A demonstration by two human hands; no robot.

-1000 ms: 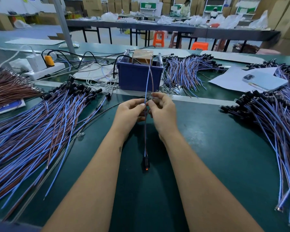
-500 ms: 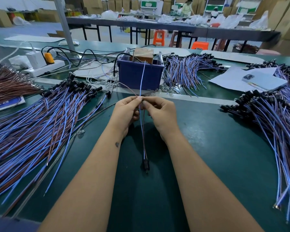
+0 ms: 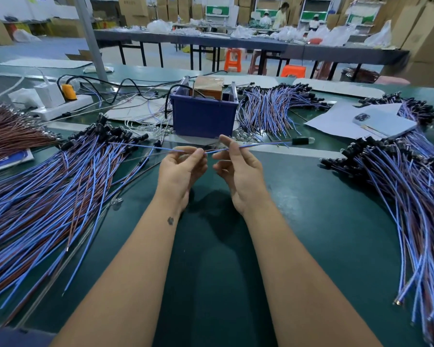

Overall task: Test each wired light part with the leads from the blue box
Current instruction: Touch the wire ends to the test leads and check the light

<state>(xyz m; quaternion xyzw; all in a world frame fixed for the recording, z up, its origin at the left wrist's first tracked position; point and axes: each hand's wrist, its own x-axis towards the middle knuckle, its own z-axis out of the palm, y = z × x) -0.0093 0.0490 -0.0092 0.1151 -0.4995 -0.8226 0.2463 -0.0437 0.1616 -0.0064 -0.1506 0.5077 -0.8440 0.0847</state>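
Right hand (image 3: 238, 171), fingers curled, pinches a wired light part (image 3: 263, 145) lying crosswise, its black lamp end (image 3: 301, 141) pointing right. Left hand (image 3: 179, 169) pinches thin leads (image 3: 148, 147) at its fingertips. Bare green table (image 3: 311, 234) lies between wire heaps left (image 3: 48, 191) and right (image 3: 411, 191). Blue box (image 3: 203, 115), just beyond the hands, holds a brown unit (image 3: 208, 90).

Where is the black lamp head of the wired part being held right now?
In the head view the black lamp head is in the air right of centre, out past the right hand, level with the base of the blue box and short of the right-hand wire pile.
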